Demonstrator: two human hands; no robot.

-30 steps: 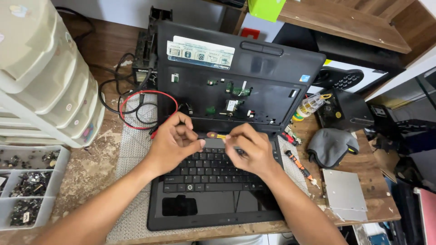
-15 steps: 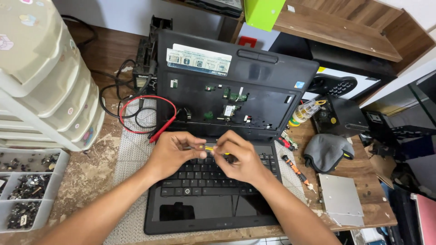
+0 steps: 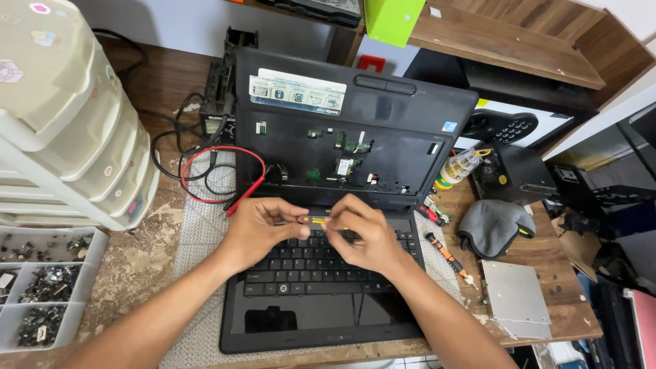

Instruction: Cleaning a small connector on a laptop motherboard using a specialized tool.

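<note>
- Two bare hands meet over a dismantled black laptop [image 3: 342, 205] that lies opened out flat on a cluttered workbench, its keyboard [image 3: 307, 263] lifted onto the lower half and the circuit boards of the upper half exposed.
- The left hand [image 3: 256, 232] and right hand [image 3: 365, 236] are each curled, fingertips pinched from either side on a small yellow strip [image 3: 318, 221], seemingly the keyboard's flat ribbon, at the keyboard's top edge, mid-laptop.
- The strip looks thin, light, floppy and easily creased or torn; judged best taken by its edges near the end, with little force.
- A red probe lead [image 3: 225, 174] loops just left of the laptop; an orange-handled screwdriver [image 3: 444, 251] and a grey cloth [image 3: 495, 225] lie to its right; a compartment tray of small parts [image 3: 41, 287] sits well to its left.
- Against the frames of a second and half a second ago, the hands hold the same pinch; only the camera's view has shifted slightly.
</note>
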